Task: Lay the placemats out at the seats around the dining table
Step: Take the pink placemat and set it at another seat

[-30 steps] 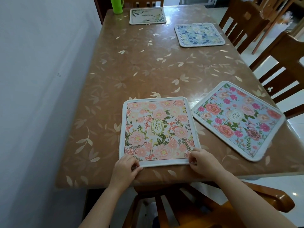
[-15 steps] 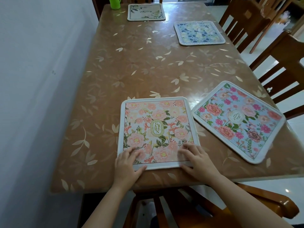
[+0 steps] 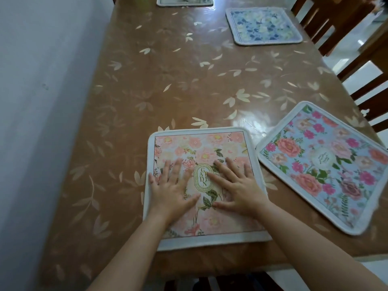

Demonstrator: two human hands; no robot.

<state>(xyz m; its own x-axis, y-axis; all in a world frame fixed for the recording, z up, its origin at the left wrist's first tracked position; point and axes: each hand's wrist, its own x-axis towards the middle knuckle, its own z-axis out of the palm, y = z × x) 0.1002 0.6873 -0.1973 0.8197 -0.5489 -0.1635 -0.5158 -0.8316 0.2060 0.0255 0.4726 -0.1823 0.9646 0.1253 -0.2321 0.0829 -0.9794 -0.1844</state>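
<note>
Surface: I looked down on a dining table (image 3: 168,85) under a brown leaf-print cover, a pale wall on its left side.
Hands: my left hand (image 3: 172,187) and right hand (image 3: 237,185) lay flat, fingers spread, pressing the pink floral placemat (image 3: 201,143) at the near edge.
Progress: four mats lay out, including the blue rose placemat (image 3: 327,164) and the blue-and-white placemat (image 3: 263,26); this looked like the final smoothing.
Writing: the oval emblem (image 3: 202,177) seemed to read "GARDEN".
</note>
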